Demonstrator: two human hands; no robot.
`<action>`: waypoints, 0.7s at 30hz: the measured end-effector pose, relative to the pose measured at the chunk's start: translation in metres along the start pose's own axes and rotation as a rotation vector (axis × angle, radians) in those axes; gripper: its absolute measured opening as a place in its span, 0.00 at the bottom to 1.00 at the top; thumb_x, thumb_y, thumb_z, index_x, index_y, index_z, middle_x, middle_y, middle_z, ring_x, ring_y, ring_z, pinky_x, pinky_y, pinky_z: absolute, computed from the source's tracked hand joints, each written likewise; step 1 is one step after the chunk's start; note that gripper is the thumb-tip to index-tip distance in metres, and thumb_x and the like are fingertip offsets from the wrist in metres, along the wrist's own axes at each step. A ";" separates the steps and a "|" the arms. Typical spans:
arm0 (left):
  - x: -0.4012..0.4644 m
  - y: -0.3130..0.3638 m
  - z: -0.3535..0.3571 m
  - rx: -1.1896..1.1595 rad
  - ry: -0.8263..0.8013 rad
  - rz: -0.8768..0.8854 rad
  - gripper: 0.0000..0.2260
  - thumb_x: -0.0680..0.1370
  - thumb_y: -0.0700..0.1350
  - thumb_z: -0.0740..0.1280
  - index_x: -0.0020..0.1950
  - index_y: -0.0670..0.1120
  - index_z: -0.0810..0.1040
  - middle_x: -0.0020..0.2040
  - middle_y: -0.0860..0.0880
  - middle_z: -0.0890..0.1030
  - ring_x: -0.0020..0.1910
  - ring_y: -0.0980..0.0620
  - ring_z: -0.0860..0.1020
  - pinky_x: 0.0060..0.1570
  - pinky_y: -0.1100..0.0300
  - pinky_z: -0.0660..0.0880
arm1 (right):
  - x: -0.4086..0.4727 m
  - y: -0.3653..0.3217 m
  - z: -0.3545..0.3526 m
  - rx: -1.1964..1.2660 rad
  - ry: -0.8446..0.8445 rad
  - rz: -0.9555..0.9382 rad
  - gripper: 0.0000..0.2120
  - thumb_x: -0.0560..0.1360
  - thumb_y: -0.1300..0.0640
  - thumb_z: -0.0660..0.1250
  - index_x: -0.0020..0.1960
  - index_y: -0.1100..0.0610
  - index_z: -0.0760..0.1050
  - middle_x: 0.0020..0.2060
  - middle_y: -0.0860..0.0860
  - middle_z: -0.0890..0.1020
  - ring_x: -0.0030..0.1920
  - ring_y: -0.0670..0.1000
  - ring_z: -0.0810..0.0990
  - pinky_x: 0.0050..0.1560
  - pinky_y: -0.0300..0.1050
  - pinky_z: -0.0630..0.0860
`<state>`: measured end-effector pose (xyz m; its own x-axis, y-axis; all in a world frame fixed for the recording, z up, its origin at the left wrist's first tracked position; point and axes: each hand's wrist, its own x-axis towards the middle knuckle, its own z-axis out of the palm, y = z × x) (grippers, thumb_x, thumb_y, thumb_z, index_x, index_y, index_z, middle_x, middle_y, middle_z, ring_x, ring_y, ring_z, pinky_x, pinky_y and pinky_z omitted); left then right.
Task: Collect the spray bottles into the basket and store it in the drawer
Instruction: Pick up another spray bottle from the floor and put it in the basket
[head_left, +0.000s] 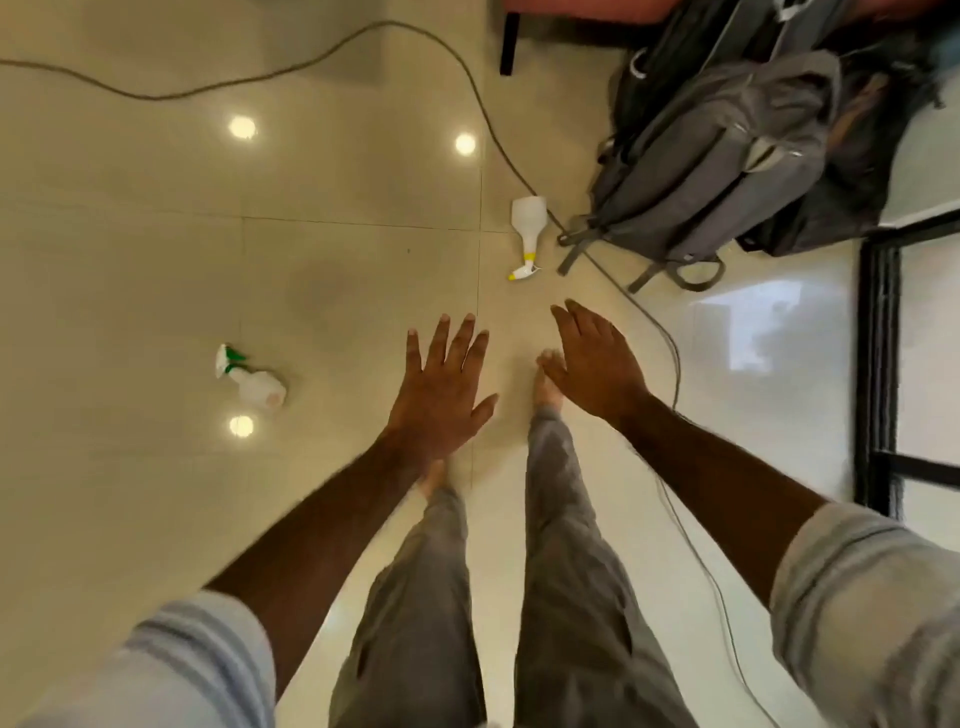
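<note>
Glossy tile underfoot, both hands spread empty, left hand (441, 395) and right hand (597, 364) just short of yellow-nozzled spray bottle (527, 228) beside grey backpack (727, 156), green-nozzled spray bottle (249, 376) well apart from it; trailing cable (670, 343) a likely snag.

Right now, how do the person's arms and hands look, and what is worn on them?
The left hand and right hand are bare, with no gloves, rings or watch visible. The forearms are bare too. Light grey-blue sleeves, with folds across them, are pushed up towards the elbows on both arms.
</note>
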<state>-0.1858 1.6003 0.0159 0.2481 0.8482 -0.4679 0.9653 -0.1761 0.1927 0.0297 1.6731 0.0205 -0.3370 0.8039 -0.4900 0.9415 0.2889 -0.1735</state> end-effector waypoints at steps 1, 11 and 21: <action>0.027 -0.006 0.018 0.005 -0.004 -0.001 0.35 0.81 0.64 0.49 0.82 0.46 0.48 0.83 0.42 0.48 0.82 0.38 0.47 0.76 0.31 0.51 | 0.034 0.013 0.015 0.016 -0.008 0.014 0.34 0.80 0.43 0.63 0.78 0.59 0.58 0.78 0.59 0.63 0.76 0.61 0.64 0.74 0.58 0.66; 0.280 -0.049 0.215 -0.013 -0.071 -0.055 0.35 0.80 0.63 0.46 0.82 0.44 0.45 0.83 0.42 0.45 0.82 0.38 0.44 0.77 0.32 0.47 | 0.321 0.144 0.208 0.284 -0.094 0.253 0.30 0.79 0.49 0.65 0.76 0.58 0.60 0.73 0.57 0.67 0.72 0.61 0.66 0.67 0.59 0.69; 0.365 -0.061 0.313 -0.075 -0.094 -0.034 0.34 0.82 0.60 0.53 0.82 0.45 0.47 0.84 0.43 0.48 0.82 0.39 0.47 0.76 0.31 0.49 | 0.473 0.155 0.307 0.530 -0.025 0.565 0.31 0.76 0.42 0.68 0.71 0.59 0.66 0.69 0.57 0.73 0.69 0.60 0.71 0.67 0.54 0.70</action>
<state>-0.1287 1.7640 -0.4369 0.2250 0.8022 -0.5531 0.9655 -0.1073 0.2372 0.0170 1.9385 -0.5005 0.1886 0.7414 -0.6440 0.8479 -0.4538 -0.2741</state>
